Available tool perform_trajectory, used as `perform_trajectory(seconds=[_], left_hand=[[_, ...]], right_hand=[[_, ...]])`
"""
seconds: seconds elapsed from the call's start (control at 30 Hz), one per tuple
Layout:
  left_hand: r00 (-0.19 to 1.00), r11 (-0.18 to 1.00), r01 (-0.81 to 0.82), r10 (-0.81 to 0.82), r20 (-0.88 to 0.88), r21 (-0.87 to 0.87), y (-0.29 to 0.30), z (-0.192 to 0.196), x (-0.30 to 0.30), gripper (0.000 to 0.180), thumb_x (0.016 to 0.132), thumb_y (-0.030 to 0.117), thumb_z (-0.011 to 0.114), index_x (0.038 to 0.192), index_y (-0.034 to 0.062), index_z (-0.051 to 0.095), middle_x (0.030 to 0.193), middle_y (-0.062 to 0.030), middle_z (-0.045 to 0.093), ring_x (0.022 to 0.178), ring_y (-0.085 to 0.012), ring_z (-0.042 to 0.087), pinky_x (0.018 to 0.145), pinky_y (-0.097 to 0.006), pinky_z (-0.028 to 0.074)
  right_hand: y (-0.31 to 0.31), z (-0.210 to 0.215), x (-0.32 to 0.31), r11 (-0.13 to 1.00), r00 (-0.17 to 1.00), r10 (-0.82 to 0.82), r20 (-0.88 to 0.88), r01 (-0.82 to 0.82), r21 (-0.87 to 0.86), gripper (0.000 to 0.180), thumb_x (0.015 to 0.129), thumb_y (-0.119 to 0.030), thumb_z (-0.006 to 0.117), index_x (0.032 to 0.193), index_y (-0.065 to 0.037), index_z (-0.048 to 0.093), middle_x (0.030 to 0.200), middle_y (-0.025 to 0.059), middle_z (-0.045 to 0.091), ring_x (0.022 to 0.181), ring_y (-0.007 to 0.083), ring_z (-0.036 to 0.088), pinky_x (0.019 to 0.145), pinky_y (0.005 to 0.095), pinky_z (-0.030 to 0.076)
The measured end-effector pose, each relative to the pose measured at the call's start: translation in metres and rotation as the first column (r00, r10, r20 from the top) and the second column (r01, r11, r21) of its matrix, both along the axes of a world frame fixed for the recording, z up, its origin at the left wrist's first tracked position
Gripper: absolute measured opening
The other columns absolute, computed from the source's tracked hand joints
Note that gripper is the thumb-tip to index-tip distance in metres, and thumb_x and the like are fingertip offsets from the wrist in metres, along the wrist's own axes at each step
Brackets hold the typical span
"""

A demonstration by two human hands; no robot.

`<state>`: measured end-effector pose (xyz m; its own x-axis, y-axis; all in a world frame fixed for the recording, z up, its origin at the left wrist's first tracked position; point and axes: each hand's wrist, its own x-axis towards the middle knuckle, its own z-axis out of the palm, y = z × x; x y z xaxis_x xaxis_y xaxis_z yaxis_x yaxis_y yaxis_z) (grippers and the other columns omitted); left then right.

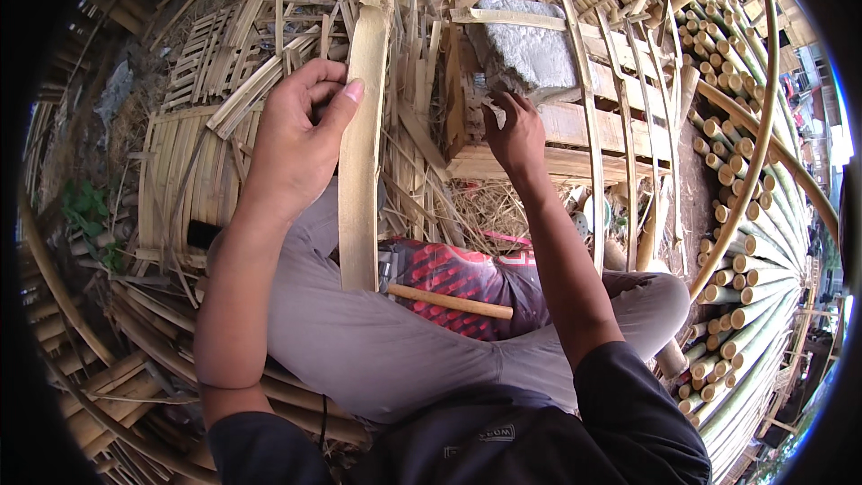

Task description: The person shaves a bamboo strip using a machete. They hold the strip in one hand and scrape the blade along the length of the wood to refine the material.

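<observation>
My left hand (301, 139) is closed on a long split bamboo strip (364, 135), its thumb on the strip's face. The strip stands lengthwise before me, its near end over my lap. My right hand (516, 135) is at the left end of a wooden crate (566, 126), just below a rough grey stone block (525, 49) lying on top. Its fingers are bent and drawn together; whatever is between them is too small to make out. A hammer with a wooden handle (449, 301) lies across my lap on a red and dark cloth (449, 274), its head partly behind the strip.
Several thin bamboo strips (620, 90) lean across the crate. Woven bamboo panels (180, 180) and loose slats lie at the left, near a dark phone-like object (203, 234). Stacked bamboo poles (745, 278) fill the right side, with a curved pole (759, 144) crossing before them.
</observation>
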<state>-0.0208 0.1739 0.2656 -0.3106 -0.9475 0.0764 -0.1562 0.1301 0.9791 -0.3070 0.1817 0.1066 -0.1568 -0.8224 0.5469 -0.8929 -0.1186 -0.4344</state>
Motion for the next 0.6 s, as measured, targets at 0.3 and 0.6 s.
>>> perform_trajectory(seconds=[0.3,0.6], left_hand=[[0.999,0.999,-0.023,0.021,-0.049,-0.039,0.006,-0.019,-0.020,0.016,0.098,0.012,0.060,0.103,-0.0034,0.056,0.076,-0.0032,0.062,0.064,-0.0042,0.046,0.055,-0.023,0.036],[0.993,0.985,0.052,-0.033,0.116,-0.165,0.015,-0.023,-0.037,0.022,0.102,0.019,0.055,0.111,-0.0010,0.055,0.082,-0.0052,0.066,0.065,-0.0053,0.053,0.058,-0.023,0.044]], right_hand=[[0.084,0.101,0.085,0.679,0.155,0.175,0.972,-0.735,-0.005,0.037,0.096,-0.024,0.067,0.121,0.003,0.059,0.093,0.0097,0.071,0.087,0.0130,0.064,0.079,0.0297,0.052],[0.111,0.102,0.091,0.545,0.190,0.179,0.965,-0.836,0.063,0.037,0.096,-0.008,0.064,0.130,0.001,0.052,0.096,0.0086,0.073,0.089,0.0099,0.066,0.077,0.0259,0.052]])
